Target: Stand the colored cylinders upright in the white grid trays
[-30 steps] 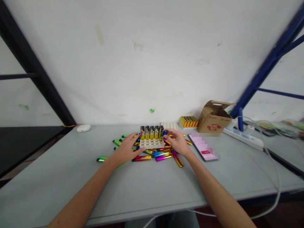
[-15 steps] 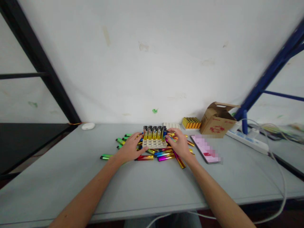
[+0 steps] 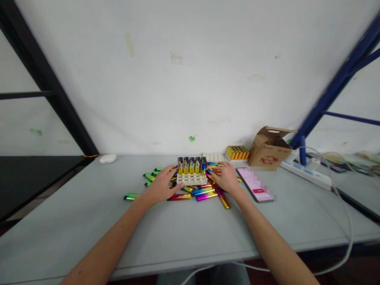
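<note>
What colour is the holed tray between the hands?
Off-white: the holed tray shows best in the head view, the only one here.

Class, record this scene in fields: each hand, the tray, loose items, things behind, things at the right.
Left hand: at the left end of a white tray, thumb by its front corner
Right hand: among loose lighters right of the tray; grip unclear
Tray: upright lighters towards the back
Loose items: loose lighters, metallic, various colours
Behind: second tray, orange cylinders
Right: smartphone, cardboard box, power strip

Head view, forward and down, seemingly wide
</note>
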Demonstrator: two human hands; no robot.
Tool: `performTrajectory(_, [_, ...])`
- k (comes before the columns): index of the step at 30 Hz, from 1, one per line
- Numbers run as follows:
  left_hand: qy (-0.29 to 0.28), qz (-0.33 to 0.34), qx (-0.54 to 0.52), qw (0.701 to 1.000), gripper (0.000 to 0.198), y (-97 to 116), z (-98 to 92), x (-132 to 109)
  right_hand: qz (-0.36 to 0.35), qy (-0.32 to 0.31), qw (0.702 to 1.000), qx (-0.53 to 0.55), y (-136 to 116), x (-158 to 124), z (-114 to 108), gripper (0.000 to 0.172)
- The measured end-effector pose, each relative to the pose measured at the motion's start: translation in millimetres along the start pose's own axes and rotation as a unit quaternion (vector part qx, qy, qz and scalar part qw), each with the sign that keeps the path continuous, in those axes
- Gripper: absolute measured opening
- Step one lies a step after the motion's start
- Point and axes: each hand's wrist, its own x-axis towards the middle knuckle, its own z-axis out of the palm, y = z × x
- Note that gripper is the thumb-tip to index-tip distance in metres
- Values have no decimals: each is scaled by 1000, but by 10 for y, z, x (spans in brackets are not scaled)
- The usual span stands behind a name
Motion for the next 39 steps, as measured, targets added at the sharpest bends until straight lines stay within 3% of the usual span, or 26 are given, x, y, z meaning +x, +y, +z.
performTrajectory(6, [-4, -5, 8, 1000, 66, 10, -10, -3, 20, -25, 999, 30, -9, -11, 72, 25])
performTrajectory(9, [-4, -7, 10, 1000, 67, 5, -8, -8, 29, 30, 993, 111, -6, 12, 77, 23])
performTrajectory(11, [-1, -9, 6, 1000, 66, 1, -5, -10, 74, 81, 969, 222, -30, 33, 55, 25])
performTrajectory(13, [3, -14, 4, 1000, 66, -5, -3, -12, 136, 105, 913, 370, -74, 58, 14, 28])
performTrajectory(16, [5, -24, 4, 1000, 68, -10, -3, -13, 213, 74, 777, 588, -148, 92, -84, 27])
performTrajectory(19, [6, -22, 1, 1000, 68, -13, -11, -16, 262, 11, 652, 712, -192, 110, -212, 26])
performTrajectory(23, [4, -22, 3, 1000, 70, -24, -11, -22, 272, -64, 572, 771, -206, 104, -359, 36])
performTrajectory(29, [5, -23, 2, 1000, 67, -40, -5, -25, 270, -132, 527, 795, -233, 83, -412, 50])
performTrajectory(39, [-5, -22, 3, 1000, 65, -28, -35, -15, 256, -202, 526, 785, -254, 76, -336, 52])
